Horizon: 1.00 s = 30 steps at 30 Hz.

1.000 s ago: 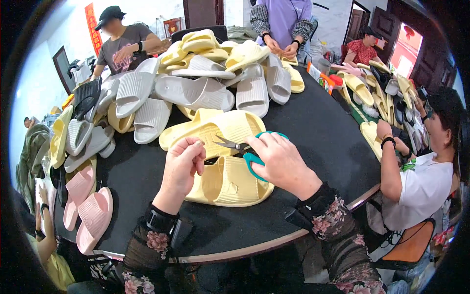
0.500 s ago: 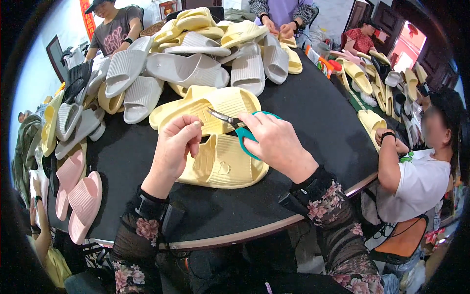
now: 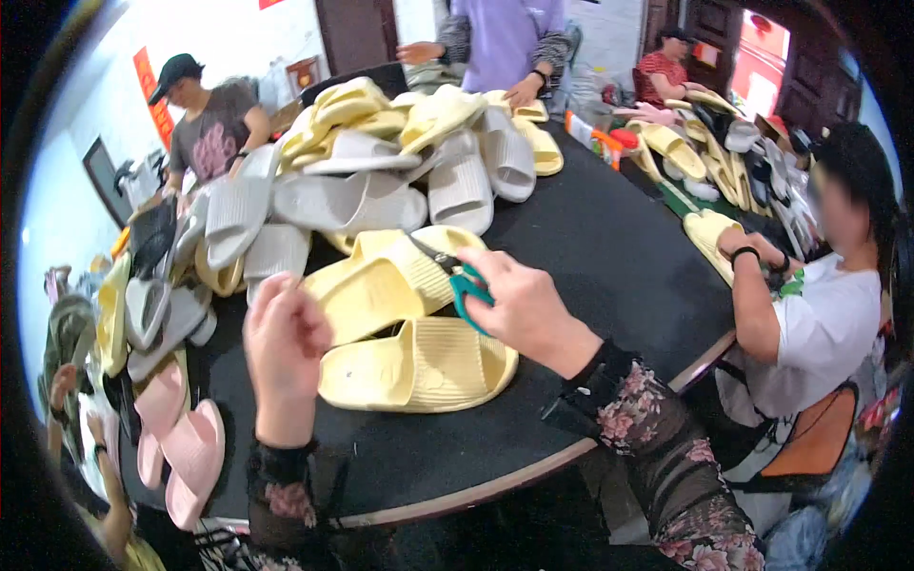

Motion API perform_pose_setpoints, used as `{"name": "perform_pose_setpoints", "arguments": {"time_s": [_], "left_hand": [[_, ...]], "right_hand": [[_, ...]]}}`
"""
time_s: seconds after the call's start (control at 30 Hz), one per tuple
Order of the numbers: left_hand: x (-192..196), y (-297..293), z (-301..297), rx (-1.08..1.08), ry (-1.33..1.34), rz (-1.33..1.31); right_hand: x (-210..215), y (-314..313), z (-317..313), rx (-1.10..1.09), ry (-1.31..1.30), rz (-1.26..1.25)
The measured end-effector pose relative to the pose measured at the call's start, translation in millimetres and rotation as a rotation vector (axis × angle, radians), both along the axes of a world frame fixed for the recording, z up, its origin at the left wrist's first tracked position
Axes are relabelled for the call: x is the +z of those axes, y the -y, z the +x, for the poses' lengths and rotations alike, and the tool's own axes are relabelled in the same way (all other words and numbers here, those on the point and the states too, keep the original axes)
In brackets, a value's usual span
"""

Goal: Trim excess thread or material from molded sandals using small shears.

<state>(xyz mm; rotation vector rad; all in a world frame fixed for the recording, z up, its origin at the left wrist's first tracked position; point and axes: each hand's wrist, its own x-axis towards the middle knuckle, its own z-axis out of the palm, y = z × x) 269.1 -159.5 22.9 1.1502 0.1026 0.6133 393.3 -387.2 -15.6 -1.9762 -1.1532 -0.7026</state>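
A pair of scissors with teal handles [image 3: 466, 292] is held in my right hand [image 3: 533, 309], its fingers closed about the loops. The dark blades point to the far left, over the far yellow slipper [image 3: 367, 290]. Nearer me lies a second yellow slipper [image 3: 371, 373], beside the first on the table. My left hand [image 3: 286, 352] is raised at the left of these two slippers, blurred, with its fingers curled together. Whether something small sits in those fingers does not show.
Grey slippers [image 3: 352, 202] and yellow ones [image 3: 347, 103] are heaped across the black table [image 3: 609, 257]. Pink slippers [image 3: 195, 457] lie at its left edge. A person in white [image 3: 828, 328] handles a yellow slipper at the right; other people stand or sit around the far side.
My left hand has moved left, away from the scissors. The view has shifted, so the slippers appear lower. The person in purple has lifted one hand.
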Motion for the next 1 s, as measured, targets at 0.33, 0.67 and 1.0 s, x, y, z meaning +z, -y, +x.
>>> {"name": "perform_pose_setpoints", "arguments": {"time_s": [0.33, 0.67, 1.0], "left_hand": [[0.0, 5.3, -201.1, 0.142, 0.192, 0.489], [-82.2, -18.7, -375.0, 0.437, -0.823, 0.276], [-200.1, -17.6, -395.3, 0.164, -1.442, 1.243]], "right_hand": [[-2.4, 0.2, 0.4, 0.063, -0.040, 0.044], [-21.1, -8.7, 23.3, 0.098, -0.160, 0.041], [-21.5, -3.8, 20.5, 0.074, -0.069, 0.148]]}}
